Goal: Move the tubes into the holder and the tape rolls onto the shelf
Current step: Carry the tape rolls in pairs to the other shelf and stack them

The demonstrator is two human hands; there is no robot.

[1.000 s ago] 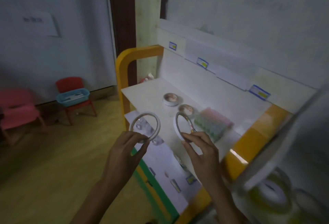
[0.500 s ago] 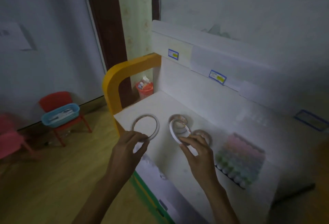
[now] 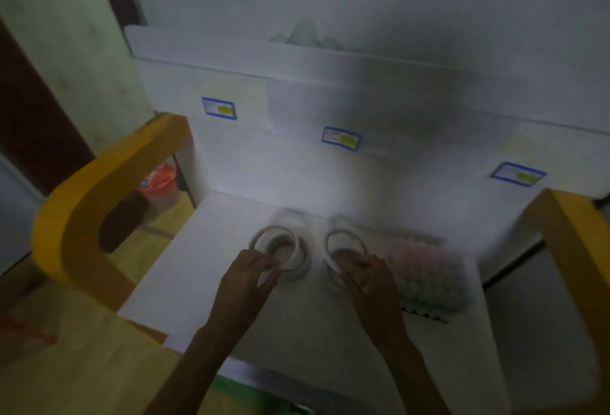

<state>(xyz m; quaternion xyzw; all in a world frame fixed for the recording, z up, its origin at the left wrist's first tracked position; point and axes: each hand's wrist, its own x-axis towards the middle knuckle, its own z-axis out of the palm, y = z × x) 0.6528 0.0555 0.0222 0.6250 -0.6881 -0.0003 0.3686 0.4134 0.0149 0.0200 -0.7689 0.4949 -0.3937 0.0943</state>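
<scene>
Tape rolls, two thin white rings, one per hand, both low over the white shelf (image 3: 211,269). Landmark for positions: the tube holder (image 3: 425,279), a blurred rack of pink and pale green caps standing on the shelf. Right tape roll (image 3: 345,244) hangs just beside the holder, on its left; right hand (image 3: 369,286) pinches the near rim, fingers (image 3: 355,263) curled onto it. Left tape roll (image 3: 275,244) is further left of the holder, near the first; left hand (image 3: 244,282) pinches its near rim likewise. Under and behind each ring a thicker whitish roll seems to lie flat on the shelf; motion blur prevents telling whether the held rings touch them or the shelf. Behind the holder, a white back panel carries blue-edged labels (image 3: 340,138). Yellow frame (image 3: 85,203) bounds the shelf far left of the holder; an orange bin (image 3: 158,183) stands on the floor beyond it. Judgement: step in hand is setting tape on the shelf, near its end. Next move calls for laying both rings flat, clear of the holder, then releasing. Tubes already fill the holder as far as the blur allows.
</scene>
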